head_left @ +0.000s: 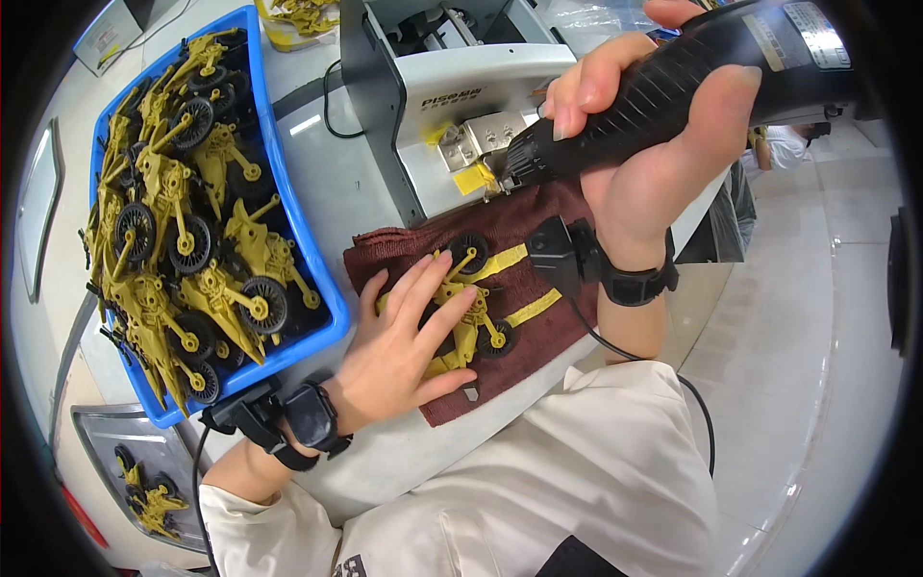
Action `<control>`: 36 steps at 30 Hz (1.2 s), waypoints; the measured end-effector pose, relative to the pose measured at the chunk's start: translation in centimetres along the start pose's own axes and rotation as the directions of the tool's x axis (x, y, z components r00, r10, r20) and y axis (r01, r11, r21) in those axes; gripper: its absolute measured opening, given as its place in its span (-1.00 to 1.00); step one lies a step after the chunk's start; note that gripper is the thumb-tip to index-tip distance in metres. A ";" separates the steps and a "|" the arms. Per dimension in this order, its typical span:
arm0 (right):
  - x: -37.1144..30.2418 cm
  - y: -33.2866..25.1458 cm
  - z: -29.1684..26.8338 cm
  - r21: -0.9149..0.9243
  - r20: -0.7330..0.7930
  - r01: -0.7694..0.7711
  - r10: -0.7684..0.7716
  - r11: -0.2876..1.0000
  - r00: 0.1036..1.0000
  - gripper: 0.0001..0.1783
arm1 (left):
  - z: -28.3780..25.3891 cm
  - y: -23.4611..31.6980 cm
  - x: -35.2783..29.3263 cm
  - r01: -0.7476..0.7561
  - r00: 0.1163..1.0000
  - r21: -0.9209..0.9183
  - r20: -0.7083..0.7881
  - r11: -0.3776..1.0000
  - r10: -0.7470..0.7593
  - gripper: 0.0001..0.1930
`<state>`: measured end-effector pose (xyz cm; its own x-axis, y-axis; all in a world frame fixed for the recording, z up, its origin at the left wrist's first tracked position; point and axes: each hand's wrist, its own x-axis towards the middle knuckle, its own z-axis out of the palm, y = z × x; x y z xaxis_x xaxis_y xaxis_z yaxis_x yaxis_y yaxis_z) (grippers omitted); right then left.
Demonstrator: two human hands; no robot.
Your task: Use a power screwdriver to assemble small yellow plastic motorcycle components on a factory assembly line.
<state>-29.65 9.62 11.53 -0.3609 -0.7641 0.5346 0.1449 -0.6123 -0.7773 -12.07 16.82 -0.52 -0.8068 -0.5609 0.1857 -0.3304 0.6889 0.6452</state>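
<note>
My right hand point(639, 197) is wrapped round a black electric screwdriver point(663, 91), held up over the right side of the bench. Its tip meets the metal outlet point(486, 144) of a grey and white screw feeder point(519, 72); whether a screw is on the bit is too small to tell. With fingers spread, my left hand point(389, 351) lies over yellow toy motorcycle parts point(468, 332) with black wheels on a folded brown cloth point(567, 337). The hand covers much of them, so I cannot tell whether it is one motorcycle or two. Yellow strips point(534, 307) cross the cloth beside the wheels.
A blue bin point(327, 322) piled with yellow toy motorcycles point(159, 231) stands at the left. Below it, a metal tray point(101, 423) holds a few more pieces point(154, 505). A black cable point(687, 385) runs from my right wrist. Another person point(784, 149) is at the far right.
</note>
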 end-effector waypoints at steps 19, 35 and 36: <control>-8.9 -4.3 -5.8 0.036 0.570 -0.059 0.028 0.998 0.821 -0.03 | 0.7 -0.4 -0.4 0.042 0.998 -0.077 -0.042 0.996 -0.045 -0.03; -7.2 -2.4 -4.3 0.046 0.609 -0.051 0.013 0.998 0.793 0.01 | 1.5 -0.4 -0.7 0.072 0.984 -0.117 -0.151 0.991 -0.089 -0.11; -7.0 -2.6 -4.4 0.010 0.662 -0.073 0.048 0.997 0.748 0.01 | 1.5 -0.4 -0.8 0.074 0.985 -0.115 -0.149 0.991 -0.091 -0.10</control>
<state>-31.55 17.49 8.39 0.3466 -0.7355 0.5822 0.1801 -0.5570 -0.8108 -12.07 17.67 -2.00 -0.6916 -0.6833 0.2342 -0.3308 0.5879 0.7382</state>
